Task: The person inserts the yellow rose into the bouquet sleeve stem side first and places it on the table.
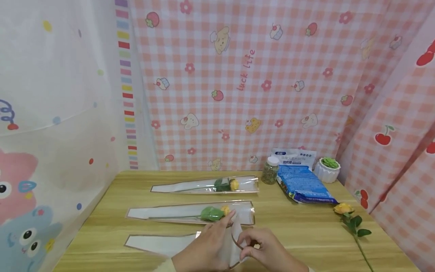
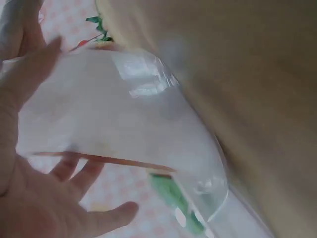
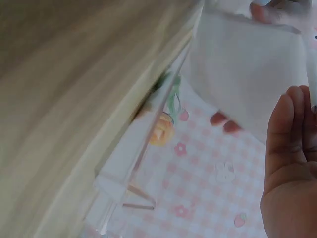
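A clear-fronted, white-backed flower sleeve (image 1: 156, 243) with a brown edge lies nearest me. Its narrow tail points left, and its wide end is lifted and spread apart between my hands. My left hand (image 1: 210, 241) grips one side of that wide end, with several fingers stretched along it. Thumb and fingertips of my right hand (image 1: 266, 247) pinch the brown-edged rim. In the left wrist view the bulging white sleeve (image 2: 109, 109) shows a thumb in front and fingers behind. A loose yellow rose (image 1: 344, 208) with a long green stem lies to the right, touched by neither hand.
Two sleeved yellow roses lie beyond, the near sleeve (image 1: 170, 212) just past my fingers and the far sleeve (image 1: 197, 187) behind it. At the back right stand a lidded jar (image 1: 270, 172), a blue packet (image 1: 304, 183), a white pouch (image 1: 293, 156) and a potted succulent (image 1: 327, 172).
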Demonstrator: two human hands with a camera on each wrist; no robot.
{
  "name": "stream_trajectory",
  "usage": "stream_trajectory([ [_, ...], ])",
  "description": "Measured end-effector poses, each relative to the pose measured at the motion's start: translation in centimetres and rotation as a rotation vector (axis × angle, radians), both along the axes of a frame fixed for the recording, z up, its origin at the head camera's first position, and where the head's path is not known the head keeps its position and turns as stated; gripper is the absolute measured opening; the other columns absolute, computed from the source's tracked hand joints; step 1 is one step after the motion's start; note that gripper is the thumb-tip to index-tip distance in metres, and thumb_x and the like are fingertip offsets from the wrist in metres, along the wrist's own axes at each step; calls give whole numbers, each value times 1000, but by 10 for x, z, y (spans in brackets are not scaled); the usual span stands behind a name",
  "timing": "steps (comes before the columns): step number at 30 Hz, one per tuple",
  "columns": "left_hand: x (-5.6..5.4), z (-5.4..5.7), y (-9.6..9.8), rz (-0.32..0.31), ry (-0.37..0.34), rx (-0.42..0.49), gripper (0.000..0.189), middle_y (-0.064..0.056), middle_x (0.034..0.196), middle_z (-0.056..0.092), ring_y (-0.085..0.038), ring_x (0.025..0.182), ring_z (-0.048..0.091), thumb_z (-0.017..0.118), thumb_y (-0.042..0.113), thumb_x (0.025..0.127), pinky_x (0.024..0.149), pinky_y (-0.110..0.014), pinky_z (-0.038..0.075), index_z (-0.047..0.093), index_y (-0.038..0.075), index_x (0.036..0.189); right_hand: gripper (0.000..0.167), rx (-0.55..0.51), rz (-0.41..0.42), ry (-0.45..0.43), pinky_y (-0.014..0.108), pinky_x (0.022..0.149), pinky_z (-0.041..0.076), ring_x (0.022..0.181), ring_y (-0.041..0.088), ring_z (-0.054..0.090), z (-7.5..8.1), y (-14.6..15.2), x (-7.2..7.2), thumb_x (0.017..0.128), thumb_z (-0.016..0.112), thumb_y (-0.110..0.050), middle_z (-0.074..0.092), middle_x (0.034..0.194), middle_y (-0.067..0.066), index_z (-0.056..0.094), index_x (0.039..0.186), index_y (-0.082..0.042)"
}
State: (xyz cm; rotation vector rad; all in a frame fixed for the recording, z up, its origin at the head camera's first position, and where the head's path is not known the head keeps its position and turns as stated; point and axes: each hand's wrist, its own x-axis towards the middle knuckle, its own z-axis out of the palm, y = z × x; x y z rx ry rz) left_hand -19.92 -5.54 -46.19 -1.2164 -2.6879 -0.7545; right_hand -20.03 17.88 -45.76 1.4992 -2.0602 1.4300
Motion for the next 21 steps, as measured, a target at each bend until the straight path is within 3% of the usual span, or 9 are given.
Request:
stream_trajectory([
  [4,1,3,-5,-15,-94,-6,130,-11,155,39,-25,143,37,86,28,76,104,-72,33,-11,22,162,24,10,3,-48,24,58,54,71,2,57,6,7,2,85,71,-14,66,79,10,70,106,-1],
  [6,2,4,-8,-13,-98,-23,127,-13,155,36,-27,143,35,84,28,77,106,-72,30,-11,23,162,26,21,16,-110,27,60,56,80,-1,59,9,10,3,87,69,-14,70,85,13,72,108,1],
  [10,0,5,-11,-10,-32,-38,125,-12,150,39,-24,138,39,83,28,77,107,-61,39,-8,21,162,28,36,94,-245,31,67,59,93,5,66,14,18,2,92,63,-13,73,101,18,73,111,5],
  [13,-1,6,-13,-45,-38,-5,121,-11,145,41,-18,127,45,81,25,79,102,-47,46,-7,21,162,24,46,115,-323,30,66,58,93,4,66,17,23,2,97,59,-10,73,105,17,73,110,4],
  [16,-2,6,-14,-77,-32,9,120,-8,139,45,-12,116,49,81,23,80,95,-39,49,-6,21,162,22,75,100,-316,28,62,56,84,1,62,18,24,-1,101,53,-5,73,99,12,74,107,-2],
  [21,-2,6,-15,-88,21,-19,120,-6,134,48,-9,109,47,81,23,79,95,-42,47,-5,17,162,27,175,31,-381,28,65,53,80,3,56,23,26,-3,106,46,-2,68,95,6,72,107,-11],
])
